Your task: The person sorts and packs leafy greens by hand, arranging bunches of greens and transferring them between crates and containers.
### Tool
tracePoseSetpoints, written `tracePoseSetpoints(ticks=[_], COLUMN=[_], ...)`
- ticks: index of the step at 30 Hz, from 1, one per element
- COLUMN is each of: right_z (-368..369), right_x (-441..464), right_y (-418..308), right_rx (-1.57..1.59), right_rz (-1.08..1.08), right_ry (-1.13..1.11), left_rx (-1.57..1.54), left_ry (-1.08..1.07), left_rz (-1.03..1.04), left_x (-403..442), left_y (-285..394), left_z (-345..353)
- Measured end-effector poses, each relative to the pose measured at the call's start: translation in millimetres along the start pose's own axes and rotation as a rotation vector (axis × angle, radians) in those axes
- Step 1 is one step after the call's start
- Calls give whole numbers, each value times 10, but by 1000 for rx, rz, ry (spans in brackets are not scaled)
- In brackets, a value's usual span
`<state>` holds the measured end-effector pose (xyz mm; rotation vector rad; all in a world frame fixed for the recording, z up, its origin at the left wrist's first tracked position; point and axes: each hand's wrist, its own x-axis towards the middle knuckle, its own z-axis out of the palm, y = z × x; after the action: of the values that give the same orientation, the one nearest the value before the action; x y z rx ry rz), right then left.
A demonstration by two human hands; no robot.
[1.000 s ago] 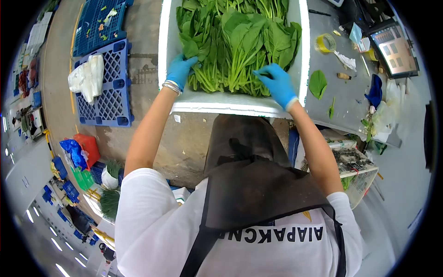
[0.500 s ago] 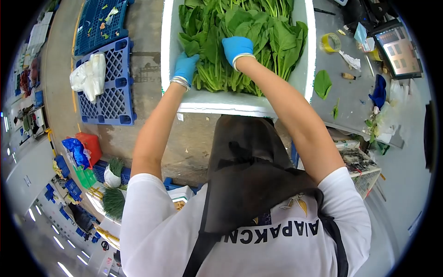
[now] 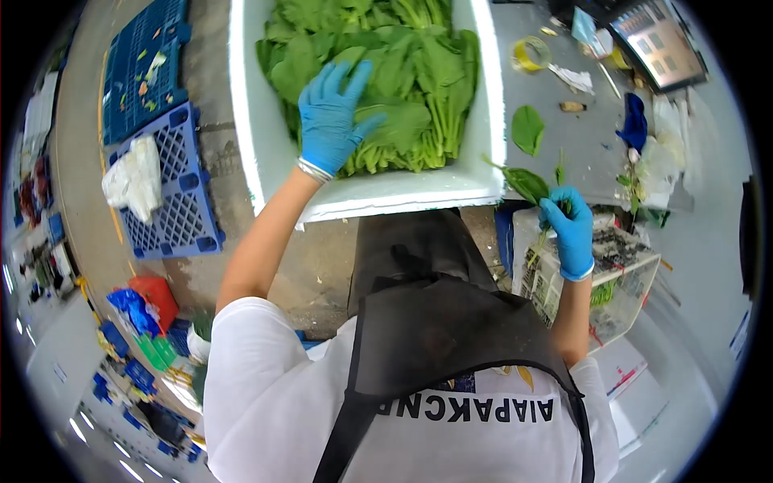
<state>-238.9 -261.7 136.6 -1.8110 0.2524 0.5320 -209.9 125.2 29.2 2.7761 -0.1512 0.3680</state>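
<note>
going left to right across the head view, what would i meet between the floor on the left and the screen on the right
blue lattice pallet → white foam box → loose green leaf → gloved right hand → dark blue cloth

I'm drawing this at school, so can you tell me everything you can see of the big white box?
The white box looks like foam, with thick, straight walls and tiny green marks on its edge. It's open on top, and its far end is out of the picture. Leafy greens lie inside, many stalks pointing towards the person. The gloved left hand rests over them, its wrist above the near edge. A grey table is on the right. What holds the box up is hidden.
</note>
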Motion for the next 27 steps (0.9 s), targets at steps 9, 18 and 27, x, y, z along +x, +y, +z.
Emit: tracePoseSetpoints(ticks=[9,18,27], right_z=[-576,-2740,-7151], right_x=[-971,-1853,-2472], right_y=[504,1688,3499], right_rx=[116,541,425], right_rz=[63,-15,-417], right_ry=[48,469,729], left_rx=[276,117,-554], left_ry=[-479,196,-288], left_rz=[130,58,266], left_x=[393,366,-483], left_y=[-121,639,4311], left_z=[1314,570,921])
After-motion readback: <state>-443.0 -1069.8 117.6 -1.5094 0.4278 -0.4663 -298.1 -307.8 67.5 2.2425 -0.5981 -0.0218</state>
